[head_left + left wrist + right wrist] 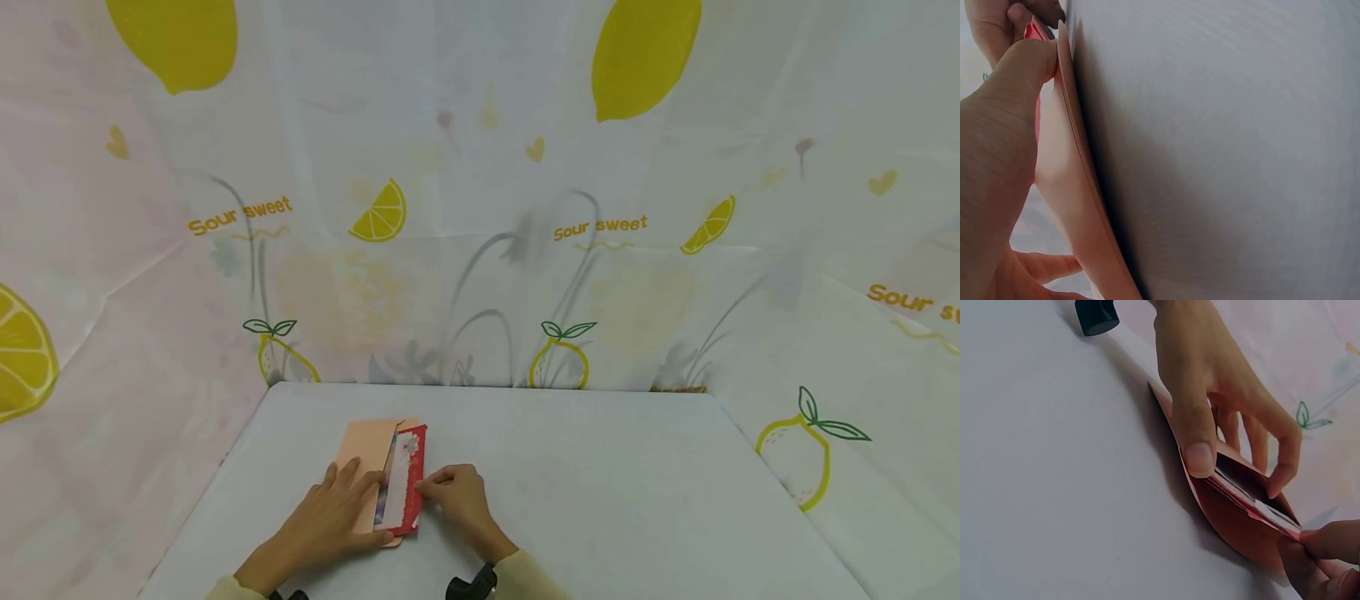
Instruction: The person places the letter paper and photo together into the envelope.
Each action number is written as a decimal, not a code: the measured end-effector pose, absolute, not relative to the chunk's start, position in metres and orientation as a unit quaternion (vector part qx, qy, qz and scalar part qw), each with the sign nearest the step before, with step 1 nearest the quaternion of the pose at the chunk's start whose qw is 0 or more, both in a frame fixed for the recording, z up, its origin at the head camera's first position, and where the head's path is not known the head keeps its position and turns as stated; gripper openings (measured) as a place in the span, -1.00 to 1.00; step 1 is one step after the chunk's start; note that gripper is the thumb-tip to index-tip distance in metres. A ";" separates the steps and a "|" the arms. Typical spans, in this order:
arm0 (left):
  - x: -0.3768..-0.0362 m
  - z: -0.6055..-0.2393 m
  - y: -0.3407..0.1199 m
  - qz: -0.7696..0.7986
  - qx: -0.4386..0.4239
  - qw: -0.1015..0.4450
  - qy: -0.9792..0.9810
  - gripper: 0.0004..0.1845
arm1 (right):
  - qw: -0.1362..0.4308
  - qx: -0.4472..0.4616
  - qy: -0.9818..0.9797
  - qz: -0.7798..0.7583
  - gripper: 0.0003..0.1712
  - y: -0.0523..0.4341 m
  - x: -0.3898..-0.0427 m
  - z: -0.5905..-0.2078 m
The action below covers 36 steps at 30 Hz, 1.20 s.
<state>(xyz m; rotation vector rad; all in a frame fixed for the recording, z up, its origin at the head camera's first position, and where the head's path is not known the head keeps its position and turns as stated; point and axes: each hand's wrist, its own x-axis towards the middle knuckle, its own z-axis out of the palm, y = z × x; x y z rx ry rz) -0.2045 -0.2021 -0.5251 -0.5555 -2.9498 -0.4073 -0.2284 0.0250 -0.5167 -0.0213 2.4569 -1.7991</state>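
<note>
Near the front edge of the white counter (pixel 600 467), left of centre, a peach envelope (pixel 365 467) lies flat with a red card (pixel 408 483) partly inside its open side. Left hand (pixel 330 521) rests on the envelope, fingers spread, thumb holding its lip open. Right hand (pixel 457 498) pinches the card's right edge between thumb and fingertips.
</note>
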 end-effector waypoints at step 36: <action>-0.204 -0.526 -0.206 -0.138 -0.220 0.112 -0.959 -0.09 | -0.002 -0.090 0.836 -0.542 -0.93 -0.023 -0.232 -0.522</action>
